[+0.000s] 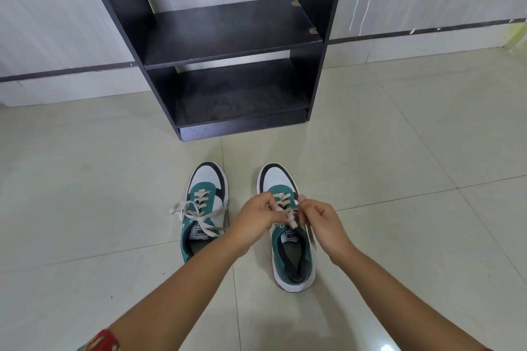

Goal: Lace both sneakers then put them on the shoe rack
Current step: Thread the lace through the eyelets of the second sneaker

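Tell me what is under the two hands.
The left hand and right hand cover the right sneaker mid-lacing, pinching its cream lace. The eyelets beneath are hidden.

Setting: indoor domestic space, likely an entryway or room corner of a home. Evidence: glossy pale floor tiles (399, 151) with visible grout lines; light wall panels (42, 8) with a dark skirting strip (413, 33) along the base; paint drips on the right-hand wall. A dark, worn shoe rack (231, 34) with chipped shelf edges stands against the wall. Two sneakers (204, 208) sit directly on the floor before it.
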